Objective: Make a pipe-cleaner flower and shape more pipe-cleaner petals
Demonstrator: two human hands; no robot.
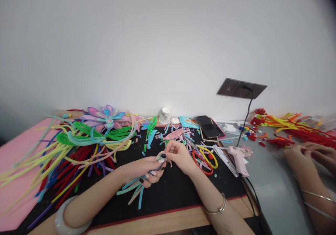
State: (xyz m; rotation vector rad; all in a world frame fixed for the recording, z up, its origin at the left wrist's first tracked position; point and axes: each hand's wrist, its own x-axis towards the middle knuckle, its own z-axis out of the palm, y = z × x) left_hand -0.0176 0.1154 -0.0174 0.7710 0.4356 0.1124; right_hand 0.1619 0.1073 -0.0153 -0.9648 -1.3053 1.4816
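My left hand is closed around a bundle of pipe cleaners, mostly light blue and teal with a peach one. Their loose ends stick out below the palm, to the lower left. At the top of the bundle, my right hand pinches with thumb and forefinger, close to the left fingertips. Its fingers seem to grip the pipe cleaners' upper end, though the exact spot is partly hidden. Both hands are above the black mat.
Loose pipe cleaners and a pipe-cleaner flower lie left. Behind are a paper cup and a phone. Red-and-yellow-handled pliers and a corded pink glue gun lie right. Another person's hands work at far right.
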